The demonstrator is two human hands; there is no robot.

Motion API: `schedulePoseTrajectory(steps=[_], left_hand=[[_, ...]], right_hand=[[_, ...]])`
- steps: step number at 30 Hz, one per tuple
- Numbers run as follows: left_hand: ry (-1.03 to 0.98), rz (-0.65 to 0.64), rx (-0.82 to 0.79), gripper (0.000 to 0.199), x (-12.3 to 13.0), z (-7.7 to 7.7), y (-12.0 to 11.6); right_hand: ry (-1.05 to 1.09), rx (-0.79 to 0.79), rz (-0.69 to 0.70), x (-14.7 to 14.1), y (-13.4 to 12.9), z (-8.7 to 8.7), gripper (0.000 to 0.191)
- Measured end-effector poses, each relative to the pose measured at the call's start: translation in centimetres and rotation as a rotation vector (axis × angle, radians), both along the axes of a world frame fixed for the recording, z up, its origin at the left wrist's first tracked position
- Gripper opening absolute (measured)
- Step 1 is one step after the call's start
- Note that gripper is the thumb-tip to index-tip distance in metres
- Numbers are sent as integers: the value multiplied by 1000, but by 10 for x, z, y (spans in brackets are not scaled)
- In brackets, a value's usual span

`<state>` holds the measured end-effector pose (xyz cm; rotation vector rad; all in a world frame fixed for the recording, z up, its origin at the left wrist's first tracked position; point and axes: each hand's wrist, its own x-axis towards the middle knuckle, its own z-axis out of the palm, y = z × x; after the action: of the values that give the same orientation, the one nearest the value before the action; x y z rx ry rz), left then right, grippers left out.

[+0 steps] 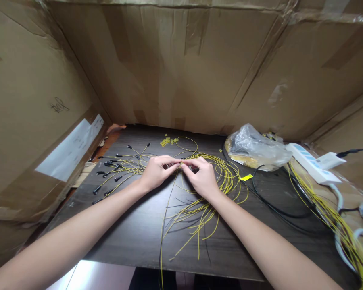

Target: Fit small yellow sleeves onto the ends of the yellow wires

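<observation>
Your left hand (157, 172) and right hand (203, 177) meet fingertip to fingertip above the middle of the tabletop (124, 237). Each has its thumb and fingers drawn together in a narrow pinch on a thin yellow wire (161, 237); what exactly sits between the tips is too small to make out. That wire runs down from your fingertips, over the tabletop's front edge.

The bundle of yellow wires (228, 177) curves beside and beneath your right hand, its loose ends fanning out toward you. To the left of your left hand, the black connectors (117, 166) lie spread on the wires' other ends. Small yellow pieces (166, 141) lie beyond your hands, near the cardboard wall (169, 80). Right of the bundle you have a yellow tag (246, 177), a clear plastic bag (254, 145) and a white power strip (311, 163).
</observation>
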<state>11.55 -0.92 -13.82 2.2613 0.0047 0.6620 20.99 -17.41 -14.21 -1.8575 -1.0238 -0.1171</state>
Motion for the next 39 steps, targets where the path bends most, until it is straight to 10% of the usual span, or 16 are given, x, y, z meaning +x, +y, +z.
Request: schedulePoseTrajectory(steps=[39], left_hand=[[27,49,-5,16,0,2,-2]], right_hand=[[-22,-3,10,0,-1,0,16]])
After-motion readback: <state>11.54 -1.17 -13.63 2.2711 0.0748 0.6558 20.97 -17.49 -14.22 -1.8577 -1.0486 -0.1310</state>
